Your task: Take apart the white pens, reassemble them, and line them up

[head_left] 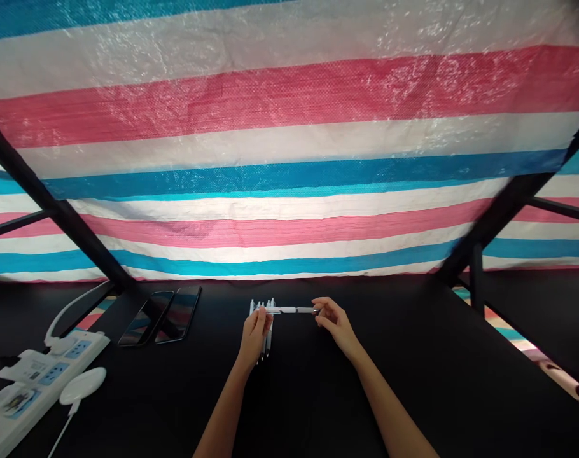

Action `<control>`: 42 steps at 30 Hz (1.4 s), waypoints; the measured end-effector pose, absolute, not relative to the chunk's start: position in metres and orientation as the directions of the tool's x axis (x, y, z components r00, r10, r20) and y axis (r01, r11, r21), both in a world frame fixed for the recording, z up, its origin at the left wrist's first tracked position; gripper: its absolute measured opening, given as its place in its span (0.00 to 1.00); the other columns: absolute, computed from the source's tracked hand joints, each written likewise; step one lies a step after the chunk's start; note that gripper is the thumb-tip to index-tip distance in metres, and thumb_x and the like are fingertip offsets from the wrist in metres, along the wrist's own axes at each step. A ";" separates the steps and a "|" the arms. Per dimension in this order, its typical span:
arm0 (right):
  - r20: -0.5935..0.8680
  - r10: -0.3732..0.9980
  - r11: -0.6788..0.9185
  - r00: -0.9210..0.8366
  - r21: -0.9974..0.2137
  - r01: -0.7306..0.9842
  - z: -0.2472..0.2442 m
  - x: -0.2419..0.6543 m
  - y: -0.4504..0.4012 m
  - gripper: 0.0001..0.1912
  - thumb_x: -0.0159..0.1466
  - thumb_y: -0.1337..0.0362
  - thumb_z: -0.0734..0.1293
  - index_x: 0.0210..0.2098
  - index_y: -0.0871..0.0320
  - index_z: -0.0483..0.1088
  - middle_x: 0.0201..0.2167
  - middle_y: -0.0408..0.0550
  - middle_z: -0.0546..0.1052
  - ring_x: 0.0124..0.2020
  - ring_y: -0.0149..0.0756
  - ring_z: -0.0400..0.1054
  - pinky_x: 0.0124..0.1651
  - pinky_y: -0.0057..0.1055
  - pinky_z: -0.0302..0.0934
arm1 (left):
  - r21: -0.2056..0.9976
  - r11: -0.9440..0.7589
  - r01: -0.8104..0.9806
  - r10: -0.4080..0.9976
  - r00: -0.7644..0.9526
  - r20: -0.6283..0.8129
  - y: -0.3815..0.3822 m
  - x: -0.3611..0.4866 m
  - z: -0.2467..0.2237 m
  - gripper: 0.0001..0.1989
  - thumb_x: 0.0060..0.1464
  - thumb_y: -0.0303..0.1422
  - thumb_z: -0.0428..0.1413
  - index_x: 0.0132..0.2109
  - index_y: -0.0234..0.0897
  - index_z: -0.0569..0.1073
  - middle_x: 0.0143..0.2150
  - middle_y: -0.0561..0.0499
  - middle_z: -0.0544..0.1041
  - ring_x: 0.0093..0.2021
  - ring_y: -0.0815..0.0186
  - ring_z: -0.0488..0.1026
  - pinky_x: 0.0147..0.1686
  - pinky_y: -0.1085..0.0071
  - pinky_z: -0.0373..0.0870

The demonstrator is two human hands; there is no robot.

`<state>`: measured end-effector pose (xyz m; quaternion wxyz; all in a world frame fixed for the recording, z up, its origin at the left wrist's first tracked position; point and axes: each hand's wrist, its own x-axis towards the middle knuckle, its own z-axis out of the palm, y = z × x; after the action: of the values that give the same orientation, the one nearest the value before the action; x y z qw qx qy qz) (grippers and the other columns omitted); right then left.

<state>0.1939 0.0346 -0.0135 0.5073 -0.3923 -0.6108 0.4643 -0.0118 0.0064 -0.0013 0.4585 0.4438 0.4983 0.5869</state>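
Note:
A white pen [286,310] with a grey grip end is held level above the black table. Its left end sits between the thumb and fingers of my left hand [255,327], which is closed on it. The fingers of my right hand [334,321] are curled round the grey right end, touching it. Several more white pens [269,340] lie side by side on the table, partly hidden behind and under my left hand, pointing away from me.
Two dark phones [147,318] lie side by side at the left. Nearer is a white power strip [72,364] with plugs and a round white charger [83,385] on a cable. Black frame bars [490,213] rise at both sides, before a striped plastic sheet [289,95].

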 end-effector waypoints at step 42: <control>0.547 0.807 0.589 -0.223 -0.769 0.248 -0.002 0.178 0.015 0.07 0.61 0.62 0.64 0.34 0.53 0.74 0.32 0.50 0.75 0.31 0.37 0.69 0.29 0.32 0.65 | 0.998 -0.054 -0.019 0.985 -0.167 0.050 0.008 -0.020 -0.007 0.28 0.55 0.44 0.46 0.11 0.37 0.59 0.08 0.56 0.55 0.12 0.74 0.51 0.17 0.73 0.51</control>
<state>0.1779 0.0146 -0.0023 0.5086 -0.3602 -0.7321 0.2748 -0.0200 0.0080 -0.0069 0.4493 0.4634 0.5207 0.5588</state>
